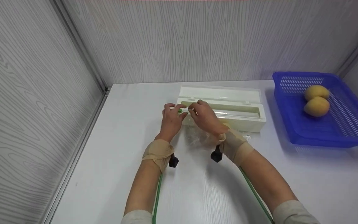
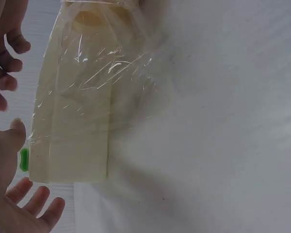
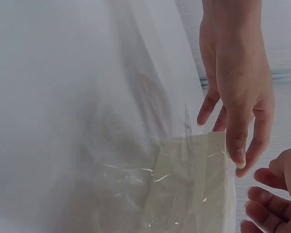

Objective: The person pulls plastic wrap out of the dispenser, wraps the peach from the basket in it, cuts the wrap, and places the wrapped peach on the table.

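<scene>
A cream-white cling film dispenser box (image 1: 247, 125) stands on the table with its lid (image 1: 222, 93) folded back, a film roll (image 1: 236, 114) inside. Clear film (image 1: 194, 136) hangs crumpled over the front and onto the tabletop. At the box's left end is my left hand (image 1: 170, 122), thumb and fingers spread around a small green slider (image 2: 24, 159) on the edge. My right hand (image 1: 205, 117) hovers over the left part of the front edge, its fingers loosely bent toward the left hand. Nothing shows between the right fingers in the left wrist view.
On the right, a blue plastic basket (image 1: 309, 132) holds two yellow-orange round fruits (image 1: 317, 106). White wood-grain panels (image 1: 179, 40) rise behind and at both sides of the table. Green cables (image 1: 158, 196) run along both forearms.
</scene>
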The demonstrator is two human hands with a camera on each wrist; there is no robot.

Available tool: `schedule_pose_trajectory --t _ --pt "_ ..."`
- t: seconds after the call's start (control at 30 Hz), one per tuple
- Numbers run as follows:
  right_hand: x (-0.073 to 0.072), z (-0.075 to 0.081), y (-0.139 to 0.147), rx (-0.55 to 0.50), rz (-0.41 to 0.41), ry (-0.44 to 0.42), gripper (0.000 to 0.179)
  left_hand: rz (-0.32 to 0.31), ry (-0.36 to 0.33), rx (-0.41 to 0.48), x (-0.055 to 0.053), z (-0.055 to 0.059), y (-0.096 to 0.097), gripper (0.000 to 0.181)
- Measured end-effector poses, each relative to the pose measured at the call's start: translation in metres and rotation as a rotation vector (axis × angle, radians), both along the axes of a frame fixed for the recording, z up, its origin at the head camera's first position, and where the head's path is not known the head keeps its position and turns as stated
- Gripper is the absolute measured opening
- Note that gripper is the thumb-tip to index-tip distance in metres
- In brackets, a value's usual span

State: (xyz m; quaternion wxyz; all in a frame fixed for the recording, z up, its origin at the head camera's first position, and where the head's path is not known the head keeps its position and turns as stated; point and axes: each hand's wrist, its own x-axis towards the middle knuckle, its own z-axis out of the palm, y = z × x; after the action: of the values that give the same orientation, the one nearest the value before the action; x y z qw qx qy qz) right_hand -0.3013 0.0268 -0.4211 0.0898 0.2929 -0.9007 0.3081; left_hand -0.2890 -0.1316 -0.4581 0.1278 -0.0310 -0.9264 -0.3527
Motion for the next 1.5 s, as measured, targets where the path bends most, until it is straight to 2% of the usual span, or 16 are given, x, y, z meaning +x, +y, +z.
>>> schedule_pose_trajectory --t 0.1,0.27,0.5,0.7,0.87,1.03,1.17,1.4,1.5 --pt "-0.007 -0.001 -0.009 -0.026 -0.01 -0.066 0.025 -0.002 0.001 0.015 -0.003 -0.001 0.003 0.031" --pt "-0.014 -0.006 -0.02 -0.044 -0.003 -0.108 0.025 0.001 -0.044 0.105 -0.007 -0.003 0.001 0.033" --pt "-0.018 -0.01 -0.03 -0.036 -0.037 -0.137 0.025 -0.051 -0.205 0.234 -0.016 -0.002 -0.012 0.032" --pt "-0.018 -0.008 -0.039 0.003 -0.078 -0.135 0.024 -0.09 -0.232 0.269 -0.019 0.002 -0.024 0.031" --pt "-0.018 -0.011 -0.044 0.069 -0.112 -0.1 0.02 -0.12 -0.245 0.214 -0.019 0.005 -0.027 0.032" --pt "-0.017 -0.015 -0.046 0.118 -0.143 -0.034 0.015 -0.171 -0.192 0.039 -0.021 0.008 -0.025 0.031" --pt "-0.017 -0.018 -0.047 0.107 -0.162 -0.03 0.013 -0.163 -0.153 -0.073 -0.02 0.006 -0.023 0.031" --pt "-0.017 -0.018 -0.049 0.103 -0.166 0.019 0.011 -0.146 -0.065 -0.151 -0.017 0.009 -0.018 0.025" --pt "-0.017 -0.018 -0.049 0.116 -0.149 0.039 0.01 -0.133 -0.061 -0.182 -0.016 0.011 -0.018 0.023"
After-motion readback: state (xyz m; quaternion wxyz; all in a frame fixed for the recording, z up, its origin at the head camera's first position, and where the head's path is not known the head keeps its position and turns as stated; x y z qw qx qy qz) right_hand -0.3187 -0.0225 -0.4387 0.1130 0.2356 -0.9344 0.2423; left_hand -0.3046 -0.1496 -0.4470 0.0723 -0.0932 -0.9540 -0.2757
